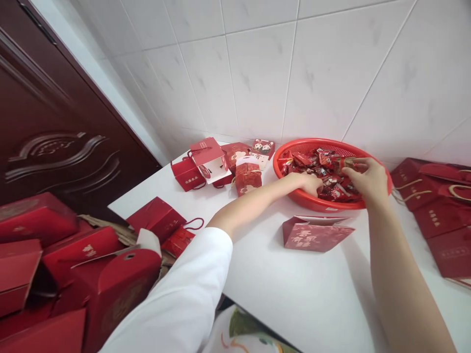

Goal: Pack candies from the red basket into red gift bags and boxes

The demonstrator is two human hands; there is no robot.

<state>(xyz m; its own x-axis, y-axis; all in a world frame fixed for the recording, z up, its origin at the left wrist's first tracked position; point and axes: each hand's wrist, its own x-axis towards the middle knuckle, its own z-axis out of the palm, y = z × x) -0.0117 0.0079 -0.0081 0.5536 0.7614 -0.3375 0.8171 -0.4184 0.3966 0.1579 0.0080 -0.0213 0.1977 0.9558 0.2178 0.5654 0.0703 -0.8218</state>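
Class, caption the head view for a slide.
The left hand reaches among shiny red wrapped packets in a round red plastic basket; the right hand pinches a gold-and-red packet.

Orange-red basket point(306, 199), mostly red sweets point(326, 159), white counter point(257, 264), grey-flecked white tiles point(257, 63), maroon door point(55, 110), deep-red bags point(441, 215) with pale lettering

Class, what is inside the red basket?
Small wrapped packets, mostly red, with the left hand and right hand at them. The packets hide the bottom of the basket.
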